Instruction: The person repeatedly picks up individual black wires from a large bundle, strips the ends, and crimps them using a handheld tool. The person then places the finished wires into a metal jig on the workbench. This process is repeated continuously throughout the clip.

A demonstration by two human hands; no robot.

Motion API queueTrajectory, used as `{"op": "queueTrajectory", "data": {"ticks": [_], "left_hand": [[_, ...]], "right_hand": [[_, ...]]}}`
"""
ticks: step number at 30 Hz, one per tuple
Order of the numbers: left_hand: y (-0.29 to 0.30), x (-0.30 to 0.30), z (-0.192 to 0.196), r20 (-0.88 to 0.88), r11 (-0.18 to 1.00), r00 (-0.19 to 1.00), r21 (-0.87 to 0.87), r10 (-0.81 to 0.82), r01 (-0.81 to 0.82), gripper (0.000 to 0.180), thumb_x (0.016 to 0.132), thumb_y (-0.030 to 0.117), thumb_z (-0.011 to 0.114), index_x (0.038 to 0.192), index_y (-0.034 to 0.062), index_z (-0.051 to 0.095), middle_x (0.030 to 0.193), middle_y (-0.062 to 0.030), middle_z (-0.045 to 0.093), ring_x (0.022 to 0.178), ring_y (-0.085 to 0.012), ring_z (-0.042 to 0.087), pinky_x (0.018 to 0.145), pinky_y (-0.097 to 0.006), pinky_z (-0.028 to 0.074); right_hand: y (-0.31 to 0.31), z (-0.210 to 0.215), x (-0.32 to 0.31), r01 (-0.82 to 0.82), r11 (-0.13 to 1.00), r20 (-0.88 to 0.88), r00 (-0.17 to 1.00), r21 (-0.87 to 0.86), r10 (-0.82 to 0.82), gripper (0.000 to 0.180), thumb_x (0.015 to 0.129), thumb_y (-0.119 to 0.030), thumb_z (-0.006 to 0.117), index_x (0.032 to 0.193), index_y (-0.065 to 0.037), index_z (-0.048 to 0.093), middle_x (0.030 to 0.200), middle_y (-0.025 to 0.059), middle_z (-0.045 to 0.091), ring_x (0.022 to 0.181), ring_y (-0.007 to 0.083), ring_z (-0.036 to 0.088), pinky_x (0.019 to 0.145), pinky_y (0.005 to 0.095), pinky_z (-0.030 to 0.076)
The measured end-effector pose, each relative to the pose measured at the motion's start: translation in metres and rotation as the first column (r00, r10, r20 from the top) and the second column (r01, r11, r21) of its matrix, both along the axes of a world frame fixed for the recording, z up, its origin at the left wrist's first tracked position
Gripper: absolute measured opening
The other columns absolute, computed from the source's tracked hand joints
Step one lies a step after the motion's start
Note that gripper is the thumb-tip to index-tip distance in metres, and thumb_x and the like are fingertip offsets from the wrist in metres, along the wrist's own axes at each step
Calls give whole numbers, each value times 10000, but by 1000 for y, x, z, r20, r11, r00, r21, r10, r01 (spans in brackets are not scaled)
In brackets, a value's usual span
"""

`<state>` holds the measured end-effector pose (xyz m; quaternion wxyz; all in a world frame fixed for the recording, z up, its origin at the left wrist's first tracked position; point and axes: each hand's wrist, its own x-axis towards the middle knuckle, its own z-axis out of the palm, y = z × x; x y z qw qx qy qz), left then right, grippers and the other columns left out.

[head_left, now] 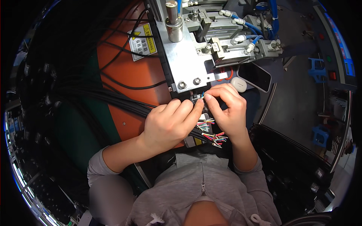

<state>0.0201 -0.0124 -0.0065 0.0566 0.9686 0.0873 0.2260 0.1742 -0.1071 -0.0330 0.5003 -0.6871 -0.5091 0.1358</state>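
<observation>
Orange worktop (130, 130) spreads to the left, with a silver metal machine (181, 56) on the far side. Black cables (128, 103) run in from the left beneath the left hand (169, 118), its fingers bunched, though whether they grip anything I cannot tell. To its right, the right hand (228, 107) pinches a thin blue wire (203, 94) at the machine's near edge. Coloured wire ends (218, 139) fan out nearer, between the forearms.

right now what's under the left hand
Black cables run in under the left hand from one side, and coloured wire ends show past its other side. The stretch beneath the hand is covered, so what else lies there can't be seen.
</observation>
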Motion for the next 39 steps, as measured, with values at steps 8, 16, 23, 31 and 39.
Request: {"op": "queueTrajectory", "data": {"ticks": [8,16,23,31,39], "left_hand": [[-6,1,3,-88,997,993,12,72,-72,339,733,49,640,1067,85,690,671,3,369,565,-101,442,447,-236,368],[-4,3,2,-53,997,996,-34,72,-74,349,700,40,636,1043,81,692,688,-8,412,554,-109,479,454,-244,393],[3,3,-2,32,994,997,-82,68,-66,306,683,84,647,984,74,697,774,-11,556,611,-122,548,499,-261,430],[-7,-8,11,-175,987,972,21,159,-158,250,719,75,657,964,39,687,779,5,563,625,-108,559,512,-247,428],[4,-10,9,-103,998,994,-56,29,-35,200,763,97,670,953,34,672,744,-4,518,621,-107,542,532,-249,420]], "right_hand": [[-1,1,-4,-20,996,78,997,-88,27,72,737,-7,658,719,-10,589,693,86,573,646,259,520,593,362,422],[4,-18,-6,31,999,-82,996,8,-31,51,765,-8,628,744,-5,581,703,88,555,661,216,515,594,317,414],[1,-35,-7,-33,995,-700,713,-95,-43,74,798,-28,601,779,27,557,682,38,519,607,94,481,575,253,396],[0,-19,-8,34,997,-402,914,-72,-60,76,818,-42,657,847,6,605,775,78,592,702,160,570,651,280,455],[-8,-7,12,-403,861,-264,833,311,485,191,709,45,724,887,-19,698,861,95,679,812,200,626,760,320,473]]}}
